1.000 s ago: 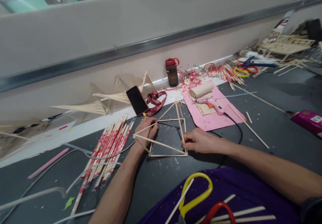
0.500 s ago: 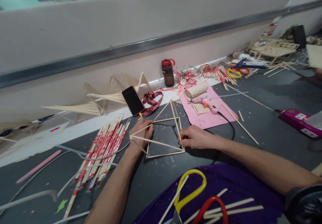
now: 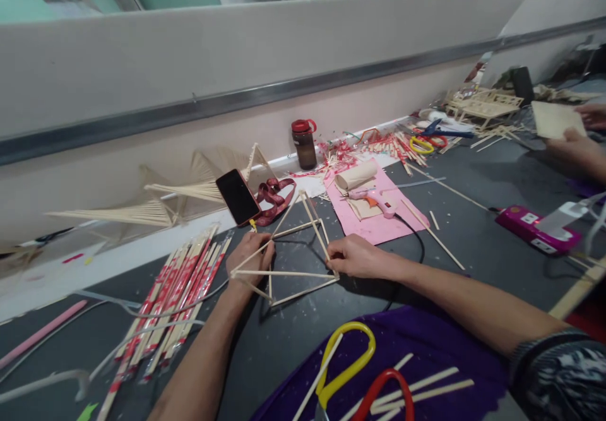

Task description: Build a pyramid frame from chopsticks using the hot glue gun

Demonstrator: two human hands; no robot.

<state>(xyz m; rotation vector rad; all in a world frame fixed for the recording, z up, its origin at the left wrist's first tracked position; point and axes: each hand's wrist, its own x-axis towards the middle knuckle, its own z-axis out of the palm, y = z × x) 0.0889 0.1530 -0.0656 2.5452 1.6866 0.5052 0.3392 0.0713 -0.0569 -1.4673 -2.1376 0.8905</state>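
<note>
A frame of thin wooden sticks (image 3: 284, 275) stands on the dark grey table, between my two hands. My left hand (image 3: 249, 257) is closed on the frame's left side, its fingertips at a slanting stick. At the right side my right hand (image 3: 356, 257) pinches the frame near its lower right corner. Beyond my right hand, a pink glue gun (image 3: 379, 201) lies on a pink sheet (image 3: 402, 224) beside a cardboard roll (image 3: 356, 174).
Wrapped chopsticks (image 3: 170, 301) lie left, near a phone (image 3: 238, 197) and a bottle (image 3: 303, 145). Yellow-handled scissors (image 3: 348, 361) and loose sticks rest on purple cloth (image 3: 454, 339) in front. A purple power strip (image 3: 537, 228) lies right; another person's hands (image 3: 575, 146) hold a board.
The view has swung right, so the table's objects sit further left. The other person's hands and board now show more fully. My hands keep their hold on the frame, which has tilted slightly.
</note>
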